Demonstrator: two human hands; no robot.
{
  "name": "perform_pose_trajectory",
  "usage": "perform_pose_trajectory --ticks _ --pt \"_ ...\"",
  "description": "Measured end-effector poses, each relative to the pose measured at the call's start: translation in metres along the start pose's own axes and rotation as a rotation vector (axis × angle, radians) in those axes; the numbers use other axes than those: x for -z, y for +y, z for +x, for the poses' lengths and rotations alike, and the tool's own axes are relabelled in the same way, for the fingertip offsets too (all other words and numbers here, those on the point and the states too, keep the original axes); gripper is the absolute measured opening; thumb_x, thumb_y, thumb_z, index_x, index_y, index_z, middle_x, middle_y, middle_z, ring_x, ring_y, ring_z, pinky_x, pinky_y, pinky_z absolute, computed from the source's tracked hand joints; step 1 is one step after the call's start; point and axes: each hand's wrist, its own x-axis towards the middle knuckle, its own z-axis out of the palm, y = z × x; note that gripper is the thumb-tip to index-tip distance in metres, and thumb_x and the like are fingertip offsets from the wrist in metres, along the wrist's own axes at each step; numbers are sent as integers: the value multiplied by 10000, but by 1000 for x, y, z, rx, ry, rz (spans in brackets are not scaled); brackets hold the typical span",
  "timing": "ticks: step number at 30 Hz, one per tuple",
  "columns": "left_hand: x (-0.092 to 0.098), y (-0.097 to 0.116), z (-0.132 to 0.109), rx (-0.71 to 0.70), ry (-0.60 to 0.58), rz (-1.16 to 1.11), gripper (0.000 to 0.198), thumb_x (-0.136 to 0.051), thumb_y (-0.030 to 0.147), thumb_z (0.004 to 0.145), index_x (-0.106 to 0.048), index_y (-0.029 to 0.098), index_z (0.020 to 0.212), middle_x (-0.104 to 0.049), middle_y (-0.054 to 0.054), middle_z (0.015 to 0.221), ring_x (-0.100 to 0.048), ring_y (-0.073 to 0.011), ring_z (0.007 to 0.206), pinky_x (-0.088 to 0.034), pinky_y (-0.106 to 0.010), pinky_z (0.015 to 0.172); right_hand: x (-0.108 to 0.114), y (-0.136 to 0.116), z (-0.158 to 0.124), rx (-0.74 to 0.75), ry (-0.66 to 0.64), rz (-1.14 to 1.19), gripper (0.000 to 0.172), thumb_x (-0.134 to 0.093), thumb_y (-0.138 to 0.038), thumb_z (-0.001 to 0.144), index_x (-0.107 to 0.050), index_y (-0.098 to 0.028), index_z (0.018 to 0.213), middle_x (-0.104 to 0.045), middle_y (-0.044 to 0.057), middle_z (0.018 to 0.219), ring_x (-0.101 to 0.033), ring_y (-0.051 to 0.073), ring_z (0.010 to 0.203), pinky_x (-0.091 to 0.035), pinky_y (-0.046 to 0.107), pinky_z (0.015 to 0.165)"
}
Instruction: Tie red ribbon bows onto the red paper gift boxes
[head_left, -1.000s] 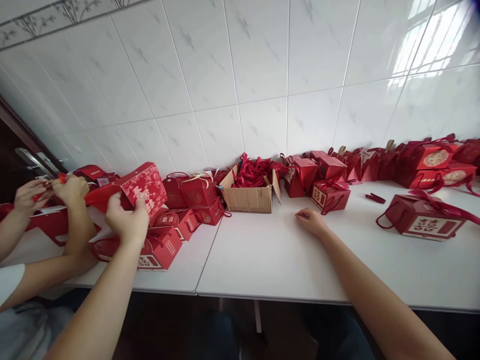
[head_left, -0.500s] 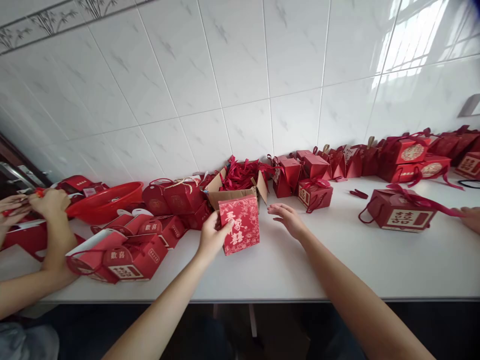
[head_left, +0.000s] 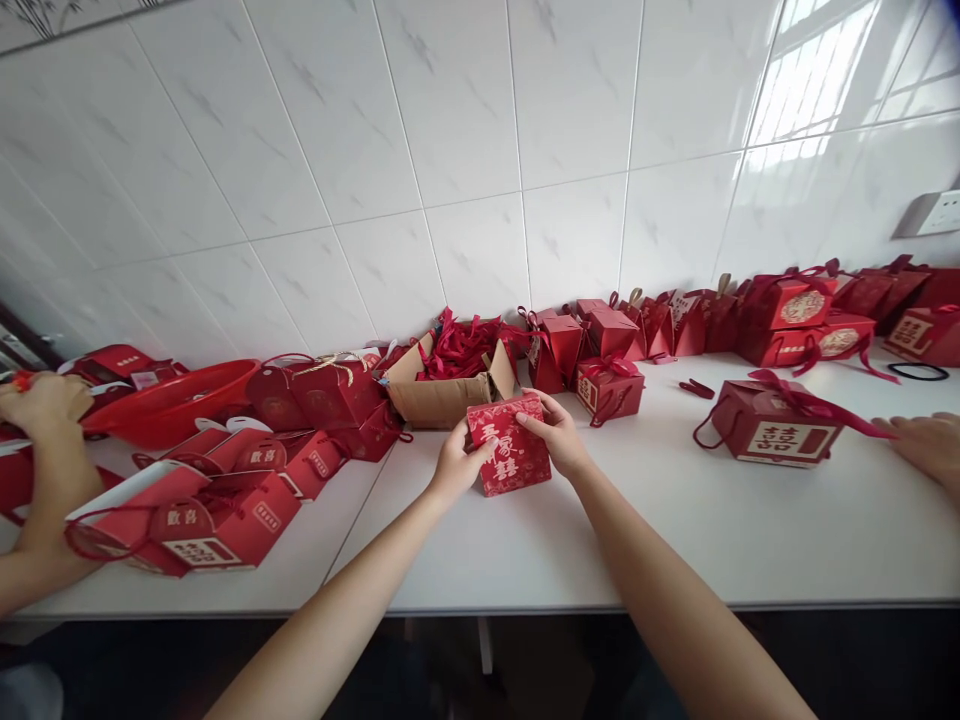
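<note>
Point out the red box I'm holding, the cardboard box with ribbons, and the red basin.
Red box (head_left: pixel 519 458), head view, on its printed face.
Cardboard box (head_left: pixel 437 403), head view, on its front wall.
Red basin (head_left: pixel 161 418), head view, on its outer side.

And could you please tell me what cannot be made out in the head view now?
In the head view:
Held red box: far side, behind its printed face.
Left hand: some fingertips, behind that box.
Cardboard box: floor, under red ribbons.
Co-worker's hand: forearm, cut off by the right edge.
</note>
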Motion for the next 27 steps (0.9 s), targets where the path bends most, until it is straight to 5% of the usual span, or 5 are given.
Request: perform_pose_trajectory --ticks 7,14,17,20,27 --pt "0 4 3 36 -32 -14 474 -758 359 663 -578 161 1055 -678 -94 1066 -647 -233 963 -505 -386 896 -1 1 -1 51 10 -78 342 -785 -418 653 -570 -203 810 -644 -4 794 -598 151 714 -499 270 675" --pt "5 5 2 -57 -55 -55 602 -734 234 682 -449 222 1212 -635 -57 1123 -623 -181 997 -492 -318 900 -9 1 -2 47 -9 -79 326 -741 -456 696 -556 -207 794 -599 -25 746 -548 128 662 -462 246 642" --pt "12 7 6 -76 -65 -91 433 -704 236 713 -540 204 1112 -663 -34 1025 -626 -162 922 -489 -281 847 -13 3 -4 37 -53 -103 297 -707 -464 736 -586 -202 806 -606 -16 769 -548 129 685 -456 243 657" --pt "24 6 14 -50 -31 -131 247 -700 311 733 -625 166 918 -681 -27 874 -627 -157 807 -486 -274 776 -14 9 -6 38 -106 -165 310 -652 -507 776 -615 -212 862 -631 1 849 -572 153 768 -469 263 725" --pt "73 -16 31 60 177 -455 284 -772 390 615 -616 196 752 -678 -13 754 -625 -168 703 -492 -322 719 7 39 7 122 -79 -715 480 -547 -582 816 -598 -226 1134 -582 75 1188 -519 240 1118 -390 364 989"
